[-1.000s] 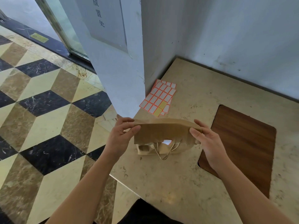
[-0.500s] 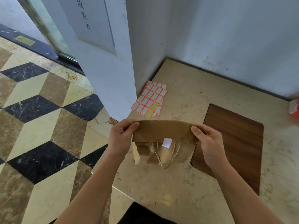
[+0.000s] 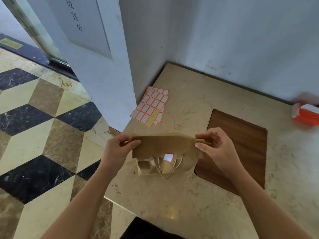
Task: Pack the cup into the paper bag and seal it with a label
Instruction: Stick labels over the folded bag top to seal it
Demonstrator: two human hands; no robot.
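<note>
Brown kraft paper bag (image 3: 165, 152) with twine handles stands on the beige marble tabletop (image 3: 189, 200), near its front-left corner, with its top flap folded over toward the person. Both hands hold that flap by its ends: the left hand (image 3: 117, 149) pinches the left end between thumb and curled fingers, and the right hand (image 3: 215, 145) pinches the right end the same way, so each grip is narrow and closed on paper. The fold's long axis runs left to right between the two hands, level with them and just ahead of the wrists; neither hand is clearly nearer.

A small white label with an orange edge (image 3: 168, 157) sits at the flap's lower edge, over the bag's front face. Whether it is fully pressed down cannot be told. The cup is not visible; it is presumably inside the bag, which hides its contents.

Sheets of orange-bordered white labels (image 3: 151, 106) lie farther back by the wall, well apart from the bag. A dark wooden board (image 3: 241, 144) lies on the tabletop to the right, and an orange and white box (image 3: 305, 114) sits at the far right edge.
</note>
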